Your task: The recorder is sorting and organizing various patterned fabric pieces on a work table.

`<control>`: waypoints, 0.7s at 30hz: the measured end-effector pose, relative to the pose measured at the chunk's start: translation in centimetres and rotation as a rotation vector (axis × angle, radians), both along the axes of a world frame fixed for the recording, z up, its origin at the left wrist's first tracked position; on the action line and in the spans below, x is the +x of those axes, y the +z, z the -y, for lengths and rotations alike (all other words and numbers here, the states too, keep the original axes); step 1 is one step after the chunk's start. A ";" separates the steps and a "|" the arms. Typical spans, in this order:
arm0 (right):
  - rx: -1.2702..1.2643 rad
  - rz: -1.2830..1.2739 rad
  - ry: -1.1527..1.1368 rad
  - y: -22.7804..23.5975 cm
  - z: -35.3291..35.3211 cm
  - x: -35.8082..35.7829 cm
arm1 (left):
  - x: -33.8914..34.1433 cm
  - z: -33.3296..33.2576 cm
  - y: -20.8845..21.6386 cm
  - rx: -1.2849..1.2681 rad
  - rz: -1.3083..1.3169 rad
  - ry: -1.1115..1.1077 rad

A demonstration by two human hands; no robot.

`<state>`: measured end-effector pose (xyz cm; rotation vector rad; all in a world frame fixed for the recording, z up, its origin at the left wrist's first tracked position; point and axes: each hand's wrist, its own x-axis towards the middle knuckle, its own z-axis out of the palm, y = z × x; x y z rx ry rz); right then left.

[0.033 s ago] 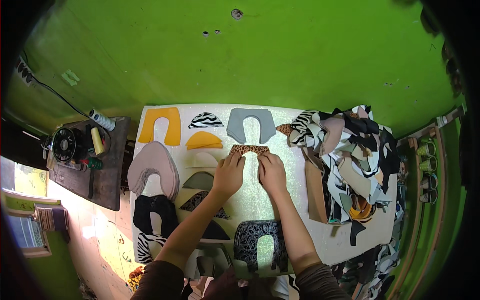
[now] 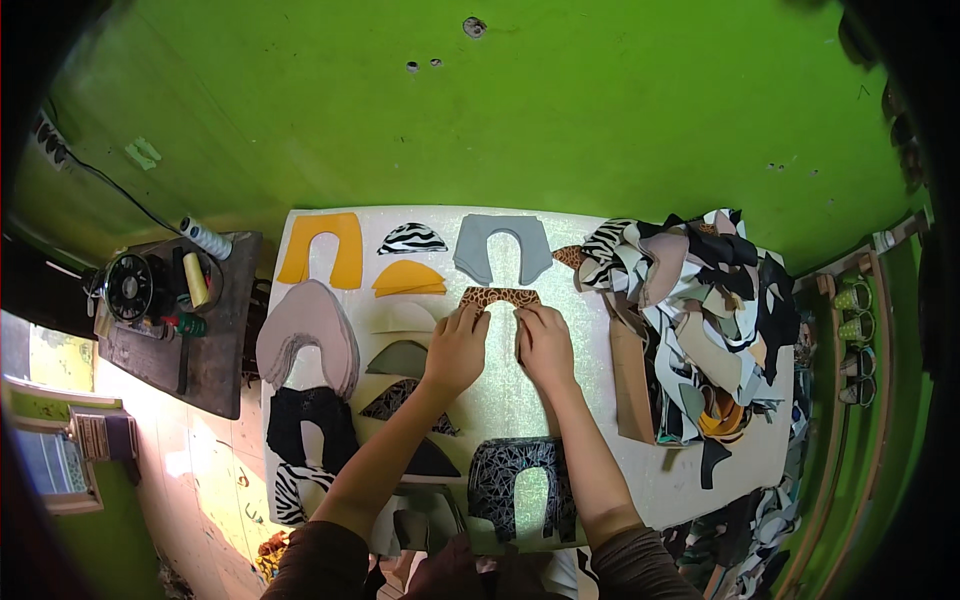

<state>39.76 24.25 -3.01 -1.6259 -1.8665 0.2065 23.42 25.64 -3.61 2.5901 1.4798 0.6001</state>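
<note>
A leopard-print U-shaped piece (image 2: 502,296) lies on the white table with its curve away from me. My left hand (image 2: 457,350) covers its left leg and my right hand (image 2: 546,348) its right leg, the fingers of both bent and closed on it. Just beyond sits a grey U-shaped stack (image 2: 502,248). Nearer to me is a black-and-grey patterned U-shaped stack (image 2: 484,465). Left of my hands run half-round pieces: a zebra-print one (image 2: 413,239), a yellow stack (image 2: 408,279), an olive one (image 2: 398,358) and darker ones partly behind my left forearm.
Along the table's left side lie a yellow U-shaped piece (image 2: 349,255), a pale pink stack (image 2: 300,310) and a black one (image 2: 290,410). A box heaped with offcuts (image 2: 632,390) stands at right. A dark side table (image 2: 222,340) holds a thread cone (image 2: 206,238).
</note>
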 end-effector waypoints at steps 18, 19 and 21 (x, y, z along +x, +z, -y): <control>-0.283 0.219 0.366 2.3 18.2 3.5 | 3.1 18.6 1.7 -0.190 -0.036 -0.002; -0.259 0.212 0.363 2.1 18.3 3.4 | 3.1 18.6 1.4 -0.168 -0.041 0.014; -0.219 0.235 0.358 1.7 17.8 3.5 | 3.2 18.4 0.8 -0.135 -0.053 0.034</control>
